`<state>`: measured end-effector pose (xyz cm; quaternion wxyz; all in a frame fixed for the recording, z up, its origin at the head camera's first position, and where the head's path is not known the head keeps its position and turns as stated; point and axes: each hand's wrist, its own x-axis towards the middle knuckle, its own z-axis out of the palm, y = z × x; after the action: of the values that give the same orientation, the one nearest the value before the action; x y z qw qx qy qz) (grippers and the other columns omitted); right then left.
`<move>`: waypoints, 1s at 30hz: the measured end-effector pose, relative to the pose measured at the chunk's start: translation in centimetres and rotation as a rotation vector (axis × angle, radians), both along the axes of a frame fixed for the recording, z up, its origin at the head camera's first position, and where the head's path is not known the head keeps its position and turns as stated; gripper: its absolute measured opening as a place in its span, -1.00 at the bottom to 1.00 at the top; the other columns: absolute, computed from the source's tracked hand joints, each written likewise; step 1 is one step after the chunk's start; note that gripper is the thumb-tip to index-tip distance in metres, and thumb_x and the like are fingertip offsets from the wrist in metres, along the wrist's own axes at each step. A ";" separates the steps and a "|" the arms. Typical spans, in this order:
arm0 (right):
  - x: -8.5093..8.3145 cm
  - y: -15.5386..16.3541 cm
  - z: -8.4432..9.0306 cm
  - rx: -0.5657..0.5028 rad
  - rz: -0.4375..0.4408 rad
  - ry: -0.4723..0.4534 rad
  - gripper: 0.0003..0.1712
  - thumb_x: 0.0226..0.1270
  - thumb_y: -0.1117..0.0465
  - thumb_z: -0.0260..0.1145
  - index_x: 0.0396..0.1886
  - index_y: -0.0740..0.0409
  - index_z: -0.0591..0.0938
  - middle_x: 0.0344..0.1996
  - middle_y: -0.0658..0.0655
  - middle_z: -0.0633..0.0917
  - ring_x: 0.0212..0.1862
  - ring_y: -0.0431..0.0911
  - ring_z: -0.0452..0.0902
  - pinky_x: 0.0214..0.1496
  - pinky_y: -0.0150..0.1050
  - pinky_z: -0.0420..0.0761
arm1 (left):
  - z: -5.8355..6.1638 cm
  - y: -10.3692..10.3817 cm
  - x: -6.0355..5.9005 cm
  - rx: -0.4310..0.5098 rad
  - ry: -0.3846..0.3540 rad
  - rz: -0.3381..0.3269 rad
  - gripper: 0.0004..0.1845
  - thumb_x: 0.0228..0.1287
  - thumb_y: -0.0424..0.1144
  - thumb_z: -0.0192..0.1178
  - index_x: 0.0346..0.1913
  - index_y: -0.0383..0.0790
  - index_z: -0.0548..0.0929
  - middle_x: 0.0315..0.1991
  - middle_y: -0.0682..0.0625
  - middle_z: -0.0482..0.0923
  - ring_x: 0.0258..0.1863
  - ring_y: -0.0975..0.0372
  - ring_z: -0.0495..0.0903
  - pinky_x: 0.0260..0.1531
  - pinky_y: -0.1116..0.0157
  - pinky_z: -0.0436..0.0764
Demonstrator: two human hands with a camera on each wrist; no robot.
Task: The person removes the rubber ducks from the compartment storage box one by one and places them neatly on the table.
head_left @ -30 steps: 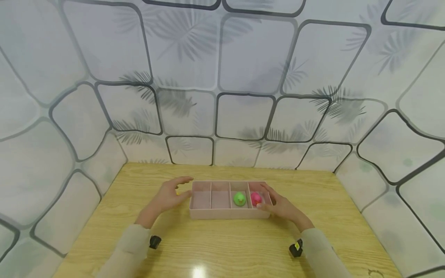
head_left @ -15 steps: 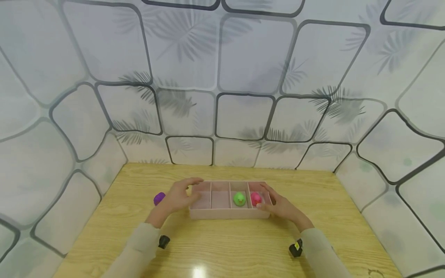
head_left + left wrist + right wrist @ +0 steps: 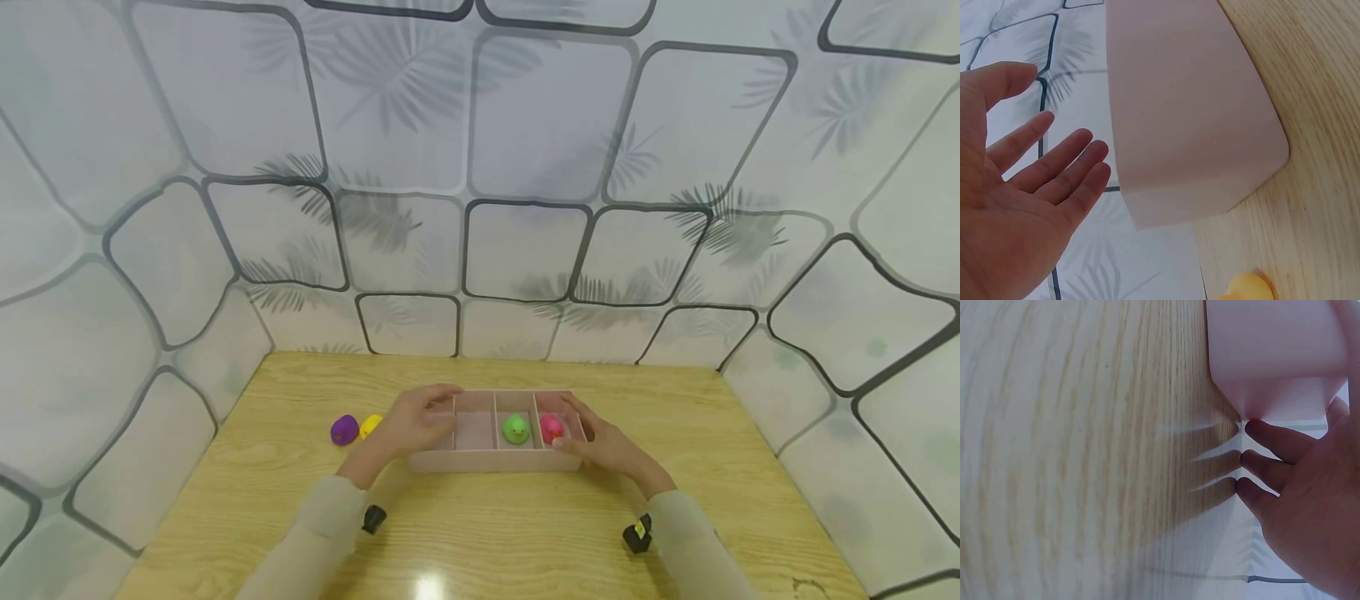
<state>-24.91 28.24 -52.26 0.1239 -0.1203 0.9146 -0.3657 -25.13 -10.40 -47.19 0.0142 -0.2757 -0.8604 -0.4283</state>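
Note:
A pale pink divided box (image 3: 495, 462) stands on the table, its compartments in a row. A green toy chick (image 3: 516, 429) sits in the third compartment from the left, a pink toy chick (image 3: 551, 429) in the rightmost. My left hand (image 3: 416, 423) hovers over the leftmost compartment, holding nothing; in the left wrist view its fingers are spread loosely, beyond the box's wall (image 3: 1191, 106). My right hand (image 3: 603, 442) holds the box's right end, thumb at the front rim and index finger at the back. In the right wrist view, its lower fingertips (image 3: 1254, 478) rest by the tabletop.
Left of the box, a purple toy (image 3: 344, 430) and a yellow toy (image 3: 371, 426) lie on the wooden table (image 3: 480, 533); my left hand partly covers the yellow one. A patterned cloth wall (image 3: 525, 250) encloses the back and sides.
My left hand has moved right, from beside the box's left end to over its leftmost compartment. The purple and yellow toys have come into sight behind it. My right hand stays put.

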 end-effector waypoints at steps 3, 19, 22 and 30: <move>0.0 0.0 0.0 -0.009 0.001 -0.008 0.11 0.37 -0.33 0.38 0.74 -0.32 0.01 0.68 0.29 0.17 0.58 0.44 0.20 0.49 0.52 0.25 | 0.0 0.6 0.0 -0.004 -0.023 -0.015 -0.47 0.35 -0.27 0.32 0.36 -0.30 0.60 0.24 -0.33 0.67 0.20 -0.18 0.68 0.26 -0.15 0.64; 0.1 0.1 -0.2 -0.044 0.000 -0.024 0.07 0.37 -0.30 0.40 0.72 -0.43 0.03 0.68 0.28 0.16 0.61 0.42 0.16 0.51 0.51 0.25 | -0.5 3.7 -0.4 -0.033 -0.033 -0.024 -0.45 0.38 -0.21 0.27 0.40 -0.21 0.57 0.19 -0.25 0.72 0.18 -0.08 0.71 0.21 -0.10 0.68; 0.0 0.1 -0.2 -0.017 -0.003 -0.010 0.09 0.36 -0.32 0.39 0.73 -0.36 0.02 0.67 0.30 0.19 0.58 0.43 0.20 0.50 0.51 0.26 | -0.8 4.1 -0.4 -0.041 -0.046 -0.040 -0.46 0.42 -0.19 0.25 0.42 -0.21 0.55 0.22 -0.20 0.71 0.20 -0.06 0.69 0.22 -0.08 0.66; -0.1 0.1 -0.3 -0.006 -0.006 0.004 0.10 0.35 -0.34 0.40 0.73 -0.35 0.03 0.68 0.24 0.19 0.57 0.43 0.23 0.49 0.52 0.26 | -1.0 5.1 -0.3 -0.019 -0.079 -0.090 -0.46 0.50 -0.15 0.25 0.45 -0.23 0.53 0.30 -0.23 0.64 0.24 -0.12 0.66 0.20 -0.13 0.68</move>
<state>-25.02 28.33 -52.52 0.1208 -0.1185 0.9140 -0.3688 -25.39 -5.33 -48.20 -0.0416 -0.2971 -0.8512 -0.4308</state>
